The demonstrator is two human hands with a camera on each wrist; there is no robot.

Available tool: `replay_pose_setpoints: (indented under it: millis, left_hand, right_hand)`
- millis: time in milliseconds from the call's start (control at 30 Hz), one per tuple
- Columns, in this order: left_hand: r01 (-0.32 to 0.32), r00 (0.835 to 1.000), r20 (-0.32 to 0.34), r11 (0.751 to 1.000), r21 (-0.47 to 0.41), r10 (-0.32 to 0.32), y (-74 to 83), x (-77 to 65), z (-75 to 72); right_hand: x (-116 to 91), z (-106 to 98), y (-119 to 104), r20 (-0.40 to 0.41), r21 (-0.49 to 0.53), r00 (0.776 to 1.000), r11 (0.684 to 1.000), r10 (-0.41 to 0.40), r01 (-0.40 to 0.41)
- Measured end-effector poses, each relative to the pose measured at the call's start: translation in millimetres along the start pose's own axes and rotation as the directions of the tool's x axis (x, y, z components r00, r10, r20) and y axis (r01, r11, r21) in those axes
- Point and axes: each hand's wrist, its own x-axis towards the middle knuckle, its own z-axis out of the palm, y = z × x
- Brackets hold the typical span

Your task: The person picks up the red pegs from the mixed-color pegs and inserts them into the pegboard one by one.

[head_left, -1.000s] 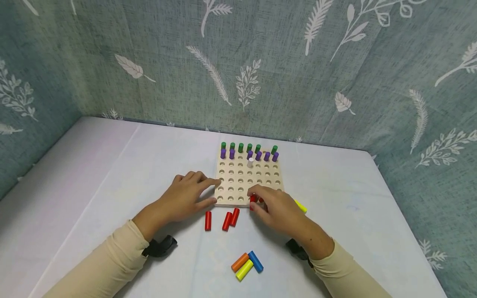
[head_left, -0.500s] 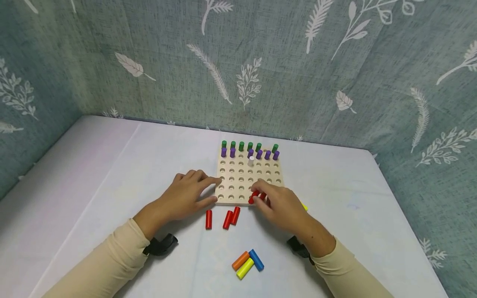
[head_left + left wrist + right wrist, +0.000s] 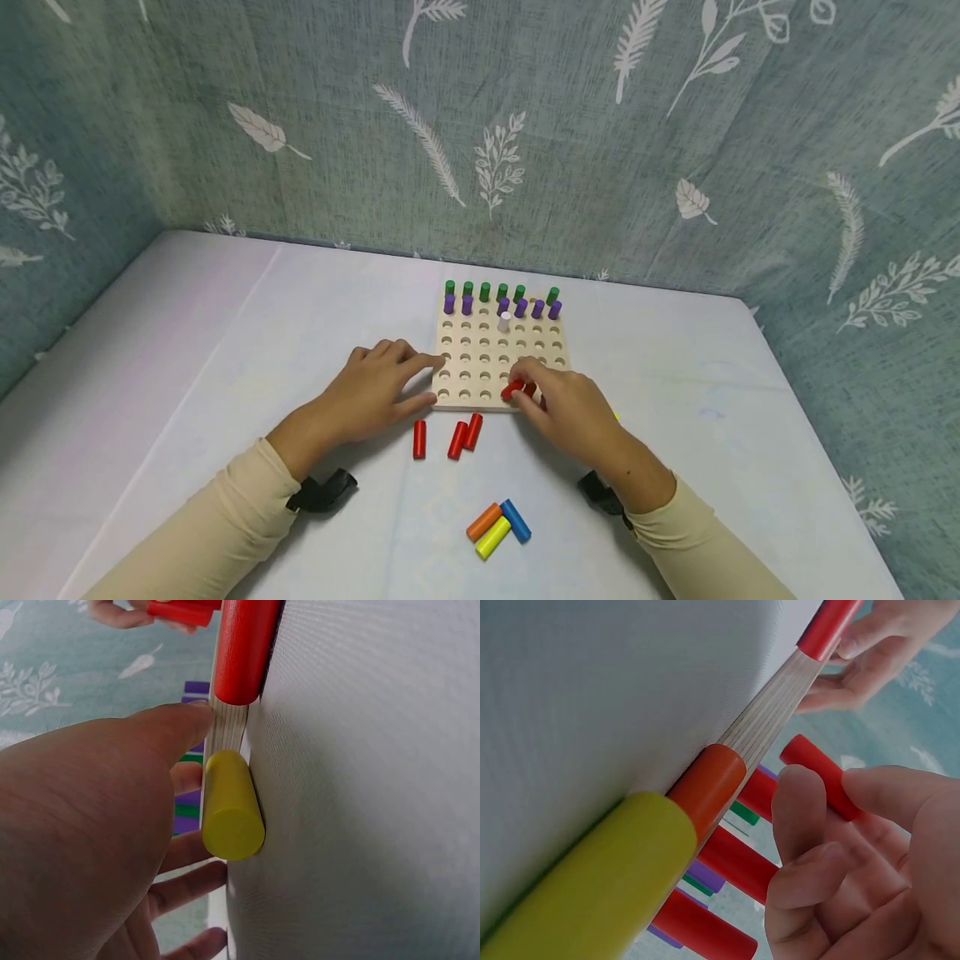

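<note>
A pale wooden pegboard [image 3: 475, 377] with rows of round holes lies in the middle of the table. My right hand [image 3: 573, 412] is over its near right part, pinching a tilted red peg [image 3: 821, 776] between thumb and fingertips. Other red pegs [image 3: 739, 862] stand in the board beside that hand, mostly hidden by it in the head view. At the board's left edge my left hand [image 3: 375, 392] rests with loosely spread fingers, thumb and index touching the edge. Green pegs [image 3: 485, 292] fill most of the far row, with purple pegs [image 3: 521, 308] in front and one white peg [image 3: 504, 322].
Three loose red pegs [image 3: 457, 440] lie before the board's near edge. Closer to me an orange peg [image 3: 483, 522], a yellow peg [image 3: 492, 538] and a blue peg [image 3: 516, 521] lie together. Another yellow peg [image 3: 617, 416] shows slightly behind my right hand. Patterned cloth [image 3: 480, 125] hangs behind.
My right hand has moved slightly forward over the board, and the red peg in it has turned from nearly upright to tilted. My left hand has stayed put.
</note>
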Motion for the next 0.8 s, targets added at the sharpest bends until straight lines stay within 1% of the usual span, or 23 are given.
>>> replay_pose_setpoints:
  millis: [200,367,467,600,800]
  left_hand:
    - [0.000,1.000,0.010,1.000,-0.009,0.000,-0.2,-0.2,-1.5]
    - [-0.003,1.000,-0.003,1.000,-0.002,0.003,-0.9,0.7,-2.4]
    - [0.000,1.000,0.000,1.000,-0.005,0.000,-1.0,1.1,-2.8]
    - [0.004,1.000,0.013,1.000,-0.010,-0.004,-0.5,1.2,-3.2]
    - [0.005,1.000,0.009,1.000,-0.006,-0.005,0.2,-0.2,-0.5]
  right_hand:
    - [1.0,-1.1,-1.6,0.020,-0.017,1.000,1.000,0.005,-0.005]
    - [2.4,-1.4,-1.0,0.003,-0.020,1.000,1.000,-0.021,0.021]
    - [2.9,-1.0,-0.1,0.001,-0.013,0.999,0.999,-0.033,0.033]
    - [2.7,-0.6,0.6,0.005,-0.005,0.999,0.999,-0.036,0.036]
    - [0.4,1.7,1.4,0.002,-0.008,0.999,0.999,-0.044,0.044]
